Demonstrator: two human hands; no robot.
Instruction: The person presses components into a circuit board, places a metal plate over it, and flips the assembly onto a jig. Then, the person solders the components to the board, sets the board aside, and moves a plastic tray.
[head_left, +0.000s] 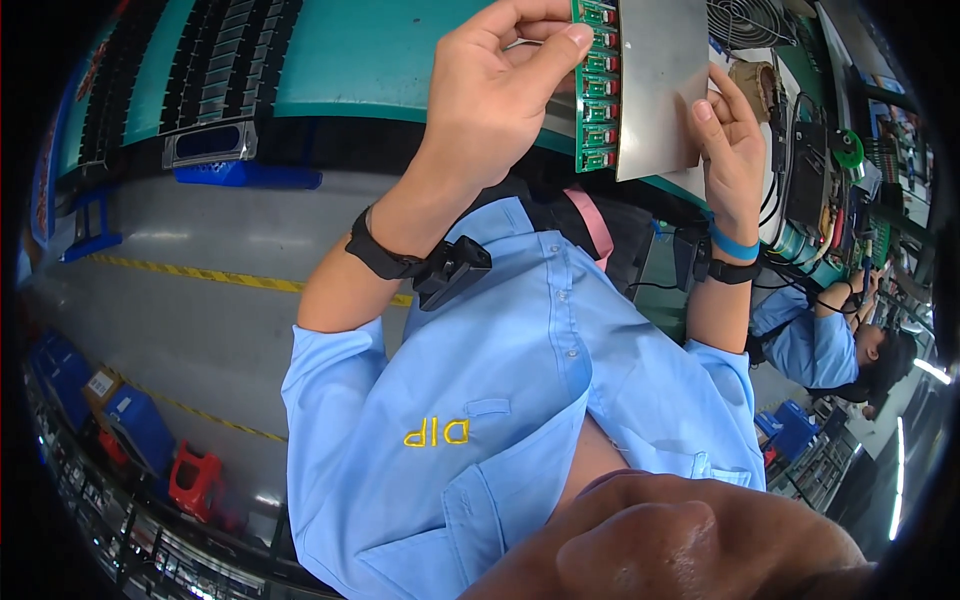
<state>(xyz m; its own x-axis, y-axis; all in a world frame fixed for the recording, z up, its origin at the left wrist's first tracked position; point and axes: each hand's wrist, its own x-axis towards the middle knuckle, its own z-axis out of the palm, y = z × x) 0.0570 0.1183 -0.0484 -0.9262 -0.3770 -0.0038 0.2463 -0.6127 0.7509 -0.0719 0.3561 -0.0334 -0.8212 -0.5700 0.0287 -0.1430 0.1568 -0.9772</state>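
Note:
My left hand pinches the edge of a narrow green circuit board panel between thumb and fingers. Small repeated units with white and red parts line this panel. Directly beside it, along its right side, is a flat grey metal plate; whether the two are joined I cannot tell. My right hand grips the plate's right edge, thumb on the front face, with some fingers hidden behind. Both pieces are held up over the front edge of the teal bench.
Black slotted racks stand on the bench at left. A fan guard, a brown roll, cables and a green spool crowd the right. A co-worker in blue works farther right. Red stool at lower left.

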